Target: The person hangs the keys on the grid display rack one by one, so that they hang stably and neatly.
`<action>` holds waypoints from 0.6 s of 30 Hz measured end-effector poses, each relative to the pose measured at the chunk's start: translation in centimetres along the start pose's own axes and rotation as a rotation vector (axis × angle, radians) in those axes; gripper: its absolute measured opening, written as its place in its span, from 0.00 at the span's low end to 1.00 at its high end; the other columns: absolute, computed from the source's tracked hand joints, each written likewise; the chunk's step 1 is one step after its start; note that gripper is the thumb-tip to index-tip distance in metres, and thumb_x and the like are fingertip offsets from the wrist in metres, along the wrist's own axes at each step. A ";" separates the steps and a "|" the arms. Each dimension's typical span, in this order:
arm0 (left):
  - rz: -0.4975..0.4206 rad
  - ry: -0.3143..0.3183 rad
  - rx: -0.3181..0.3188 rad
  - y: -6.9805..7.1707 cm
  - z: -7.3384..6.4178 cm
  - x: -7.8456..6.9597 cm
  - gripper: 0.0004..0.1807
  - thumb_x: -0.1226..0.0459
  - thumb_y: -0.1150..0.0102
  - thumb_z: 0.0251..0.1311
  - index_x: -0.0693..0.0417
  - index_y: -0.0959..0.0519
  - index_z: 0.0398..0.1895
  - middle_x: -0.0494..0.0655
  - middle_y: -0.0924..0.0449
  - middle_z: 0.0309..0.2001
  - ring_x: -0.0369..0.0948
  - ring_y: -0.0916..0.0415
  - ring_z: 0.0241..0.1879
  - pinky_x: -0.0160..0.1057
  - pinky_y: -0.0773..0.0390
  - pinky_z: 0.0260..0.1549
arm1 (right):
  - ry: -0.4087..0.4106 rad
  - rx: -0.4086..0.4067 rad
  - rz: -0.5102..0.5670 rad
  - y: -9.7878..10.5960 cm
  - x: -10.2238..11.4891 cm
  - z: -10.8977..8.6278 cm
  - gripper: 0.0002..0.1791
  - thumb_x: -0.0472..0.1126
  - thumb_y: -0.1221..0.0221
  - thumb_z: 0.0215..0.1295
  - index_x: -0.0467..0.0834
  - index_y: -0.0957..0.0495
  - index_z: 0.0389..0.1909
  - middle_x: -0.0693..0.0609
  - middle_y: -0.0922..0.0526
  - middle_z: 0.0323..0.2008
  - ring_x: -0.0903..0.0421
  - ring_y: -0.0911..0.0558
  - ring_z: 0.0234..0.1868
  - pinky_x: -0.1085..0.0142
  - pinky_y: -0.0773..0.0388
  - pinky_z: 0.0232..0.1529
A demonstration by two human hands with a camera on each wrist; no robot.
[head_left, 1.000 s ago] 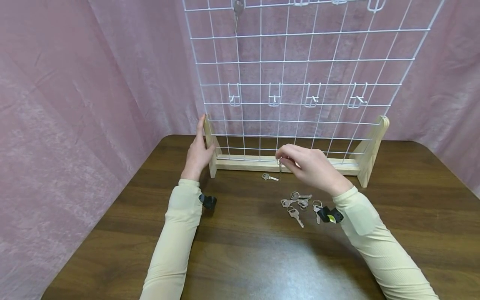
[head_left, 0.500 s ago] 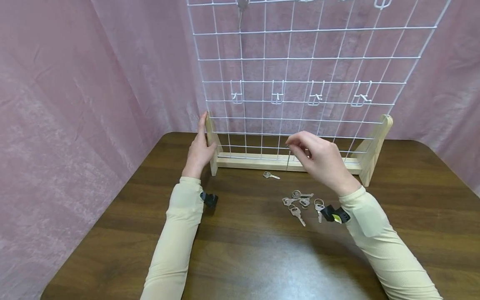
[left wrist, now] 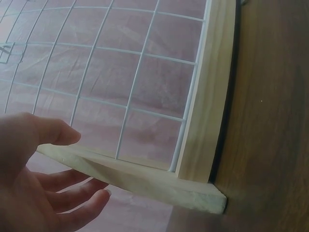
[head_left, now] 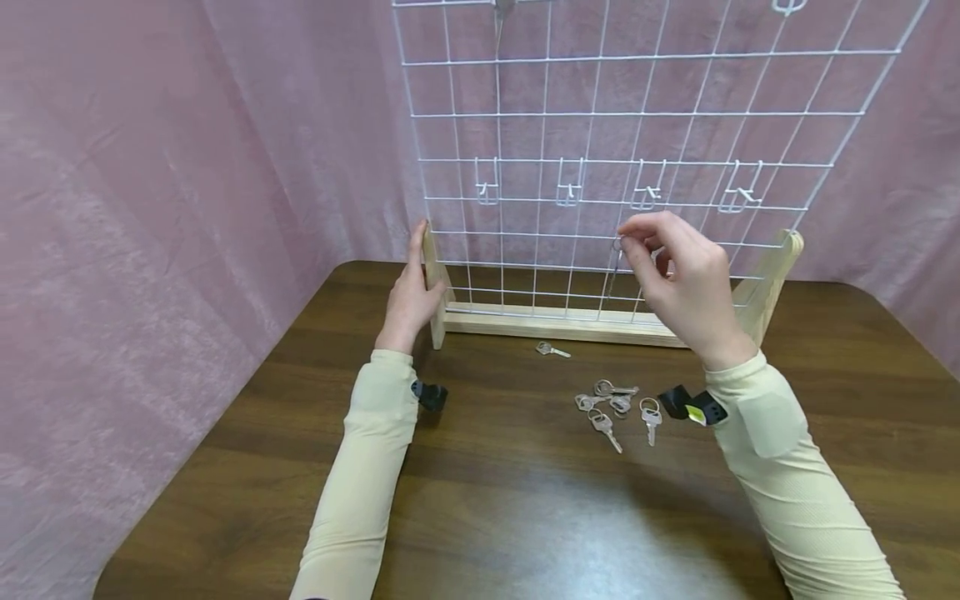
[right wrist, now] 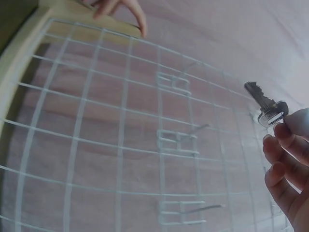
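Observation:
My right hand (head_left: pixel 686 279) pinches the ring of a key (head_left: pixel 612 273) between thumb and fingertips. In the head view the key hangs in front of the white wire grid (head_left: pixel 547 114), below a row of hooks. The right wrist view shows its toothed blade and bow (right wrist: pixel 273 112) clear of the wires. My left hand (head_left: pixel 408 300) holds the left wooden upright (head_left: pixel 433 279) of the grid stand. Its thumb is on the inner side and its fingers are on the outer side, as the left wrist view shows around the wood (left wrist: pixel 140 183).
On the brown table (head_left: pixel 517 500), several ringed keys lie in a loose group (head_left: pixel 603 423), and a single key (head_left: pixel 553 350) lies nearer the stand. Another key (head_left: pixel 504 10) hangs high on the grid. White hooks (head_left: pixel 568 192) line the middle. Pink cloth (head_left: pixel 187 208) hangs behind.
My right hand has raised the key from near the stand's base bar and carried it rightward, toward the hooks. My left hand stays at the upright. The head view has shifted slightly.

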State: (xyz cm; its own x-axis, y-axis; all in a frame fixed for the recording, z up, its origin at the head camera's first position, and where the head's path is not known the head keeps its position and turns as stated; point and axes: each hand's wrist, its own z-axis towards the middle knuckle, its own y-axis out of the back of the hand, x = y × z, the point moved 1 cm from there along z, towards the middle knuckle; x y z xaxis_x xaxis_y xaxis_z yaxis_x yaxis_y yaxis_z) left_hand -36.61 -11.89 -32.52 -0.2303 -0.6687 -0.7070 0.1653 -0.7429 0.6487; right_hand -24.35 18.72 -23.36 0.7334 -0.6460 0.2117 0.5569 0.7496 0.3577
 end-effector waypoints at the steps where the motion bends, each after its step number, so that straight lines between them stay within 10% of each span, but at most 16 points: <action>1: 0.001 0.000 -0.003 0.0 0.0 0.0 0.52 0.66 0.48 0.63 0.11 0.68 0.72 0.63 0.24 0.54 0.57 0.20 0.39 0.53 0.18 0.35 | -0.006 -0.015 0.004 0.2 0.1 0.5 0.05 0.27 0.41 0.61 0.33 0.20 0.37 0.43 0.17 0.29 0.76 0.30 0.30 0.81 0.36 0.28; 8: -0.016 0.009 -0.004 -0.2 -0.1 -0.1 0.51 0.66 0.47 0.64 0.11 0.68 0.72 0.64 0.26 0.57 0.58 0.20 0.41 0.54 0.17 0.35 | -0.032 -0.070 -0.012 1.5 0.0 4.3 0.05 0.31 0.42 0.63 0.34 0.18 0.37 0.47 0.17 0.28 0.82 0.32 0.29 0.82 0.37 0.29; 18: -0.019 0.007 0.000 -0.7 0.1 -0.3 0.50 0.65 0.48 0.64 0.11 0.68 0.72 0.64 0.27 0.58 0.57 0.20 0.39 0.52 0.18 0.34 | -0.070 -0.093 -0.014 2.4 -1.2 9.0 0.09 0.34 0.44 0.64 0.32 0.19 0.38 0.84 0.30 0.28 0.80 0.30 0.24 0.83 0.33 0.28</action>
State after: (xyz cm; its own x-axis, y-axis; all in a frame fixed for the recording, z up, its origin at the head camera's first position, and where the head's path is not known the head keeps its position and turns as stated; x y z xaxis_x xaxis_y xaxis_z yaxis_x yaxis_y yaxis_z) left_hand -36.74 -11.16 -32.79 -0.2264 -0.6548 -0.7211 0.1612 -0.7553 0.6352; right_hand -27.40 19.99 -14.53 0.6985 -0.6622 0.2715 0.6028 0.7488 0.2756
